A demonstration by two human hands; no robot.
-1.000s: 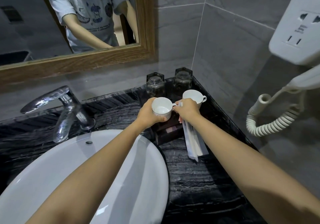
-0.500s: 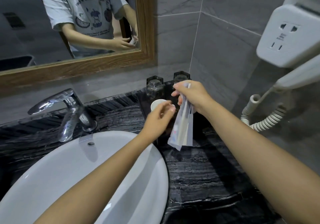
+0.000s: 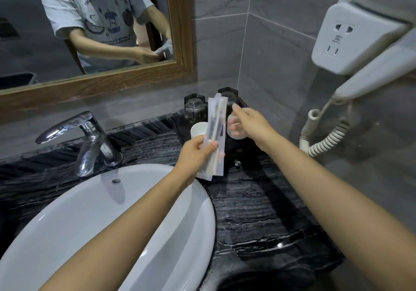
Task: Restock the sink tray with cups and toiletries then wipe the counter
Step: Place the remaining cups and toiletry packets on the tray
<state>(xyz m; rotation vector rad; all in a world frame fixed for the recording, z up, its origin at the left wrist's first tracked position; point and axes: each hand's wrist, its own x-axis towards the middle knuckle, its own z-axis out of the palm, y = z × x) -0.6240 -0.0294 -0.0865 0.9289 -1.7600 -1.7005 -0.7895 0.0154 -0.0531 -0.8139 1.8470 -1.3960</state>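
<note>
Nearest, the left hand has its fingers clamped on the lower end of the wrapped toiletry packets — long axis upright, tilted slightly. Just beyond stand two white cups on the dark tray. The right hand, fingers loosely apart and empty, hovers over the farther cup — nearer the tray.

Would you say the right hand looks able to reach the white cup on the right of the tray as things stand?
Probably yes: the right hand is open and already right at that white cup, with nothing between them; the left hand holds the toothbrush packets off to the side.
</note>
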